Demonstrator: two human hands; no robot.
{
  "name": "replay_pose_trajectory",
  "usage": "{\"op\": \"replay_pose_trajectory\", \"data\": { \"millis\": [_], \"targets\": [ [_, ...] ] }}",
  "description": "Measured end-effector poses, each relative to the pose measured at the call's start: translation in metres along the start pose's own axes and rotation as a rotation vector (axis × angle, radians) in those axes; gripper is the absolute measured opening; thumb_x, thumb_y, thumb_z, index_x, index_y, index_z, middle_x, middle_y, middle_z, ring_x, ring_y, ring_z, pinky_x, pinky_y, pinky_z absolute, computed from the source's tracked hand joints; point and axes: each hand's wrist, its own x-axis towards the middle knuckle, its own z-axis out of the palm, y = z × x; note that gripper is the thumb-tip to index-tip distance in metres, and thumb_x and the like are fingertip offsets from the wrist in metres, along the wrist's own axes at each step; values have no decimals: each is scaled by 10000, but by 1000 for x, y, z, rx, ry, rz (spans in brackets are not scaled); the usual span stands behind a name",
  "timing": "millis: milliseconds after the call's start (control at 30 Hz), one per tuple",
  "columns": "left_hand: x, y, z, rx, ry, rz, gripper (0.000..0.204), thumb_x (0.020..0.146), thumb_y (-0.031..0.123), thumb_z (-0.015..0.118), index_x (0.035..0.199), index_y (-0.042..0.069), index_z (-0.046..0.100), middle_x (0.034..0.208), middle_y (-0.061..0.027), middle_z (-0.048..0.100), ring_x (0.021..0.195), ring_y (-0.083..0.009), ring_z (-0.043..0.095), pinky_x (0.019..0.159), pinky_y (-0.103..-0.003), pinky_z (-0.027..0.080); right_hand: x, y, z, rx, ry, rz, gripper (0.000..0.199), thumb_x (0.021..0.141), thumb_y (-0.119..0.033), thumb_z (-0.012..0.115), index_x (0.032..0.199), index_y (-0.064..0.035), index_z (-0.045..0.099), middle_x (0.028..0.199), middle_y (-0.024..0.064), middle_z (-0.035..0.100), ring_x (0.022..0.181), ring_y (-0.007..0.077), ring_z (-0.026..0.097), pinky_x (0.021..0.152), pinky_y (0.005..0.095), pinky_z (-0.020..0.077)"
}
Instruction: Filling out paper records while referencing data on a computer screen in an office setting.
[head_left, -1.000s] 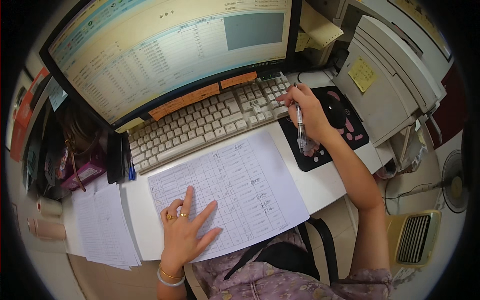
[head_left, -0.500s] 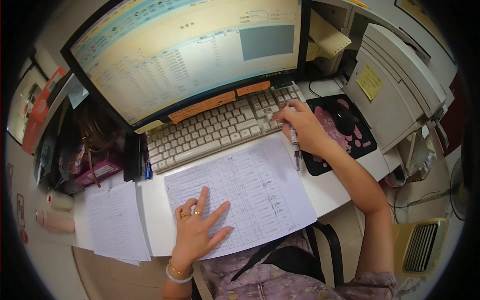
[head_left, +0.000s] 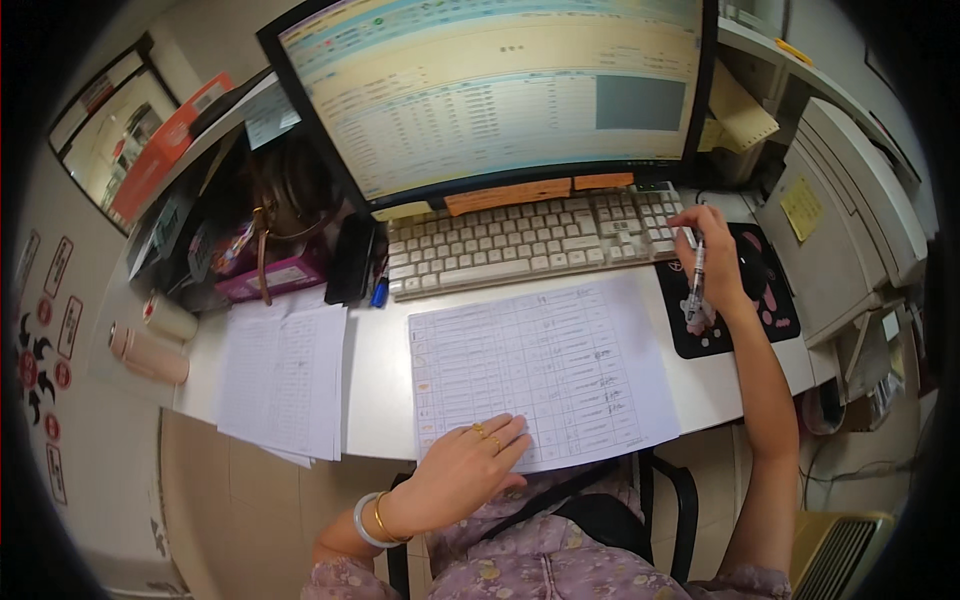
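Observation:
My left hand [head_left: 468, 462], with rings on its fingers, lies flat over the lower edge of a printed table sheet [head_left: 535, 375]. Its fingers are stretched out. My right hand [head_left: 715, 262] hovers at the number pad of the pale keyboard [head_left: 505, 250], its fingertips at or just above the keys. A pen [head_left: 697, 272] is tucked in that hand and points down toward the mouse pad. The sheet, filled with rows and some handwritten marks, rests on the white desk in front of the keyboard.
A monitor [head_left: 490, 110] stands behind the keyboard. To the left are a paper stack [head_left: 285, 375], a blue-capped item [head_left: 380, 292], a purple box [head_left: 275, 275] and a pink bottle [head_left: 150, 355]. A patterned mouse pad [head_left: 775, 315] and a bulky printer [head_left: 850, 200] occupy the right.
My left hand has slid down to the sheet's lower edge, its spread fingers now closer together. My right hand has moved over the number pad, pen still held. The whole view has shifted.

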Motion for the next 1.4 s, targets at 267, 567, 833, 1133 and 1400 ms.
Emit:
{"op": "replay_pose_trajectory", "data": {
  "millis": [267,567,833,1133,1400],
  "targets": [
    [-6,-5,6,-113,59,-29,156,801,100,663,945,42,645,1003,-78,670,884,-249,681,619,-342,546,-2,10,4,-21,2,2,163,859,27,620,1014,-16,602,995,156,610,935,330,626,847,368,498],
    [-18,-1,24,147,472,25,95,702,100,651,795,118,644,772,32,624,771,-173,642,578,-296,489,-3,23,2,-11,-6,8,197,866,-39,652,1057,-49,602,1020,150,619,955,331,636,849,376,501],
    [-23,4,20,-30,362,7,171,751,27,754,907,43,684,946,-54,693,848,-217,700,660,-318,561,-3,17,1,-44,-8,20,146,928,-20,628,1066,-46,586,1022,104,629,924,217,626,825,315,487],
    [-33,-7,3,140,528,-101,180,743,-1,683,906,76,678,929,-43,722,898,-256,685,729,-349,541,-1,18,3,-48,-35,82,133,943,-37,615,1072,-57,591,1031,81,658,919,194,641,814,299,486],
    [-80,-46,-60,663,1023,-363,316,676,-151,677,890,75,730,961,-30,760,863,-206,609,789,-318,442,-2,14,0,18,-37,162,181,918,-44,646,1092,-51,594,1055,105,652,1005,254,635,900,340,481]
  ]
}}
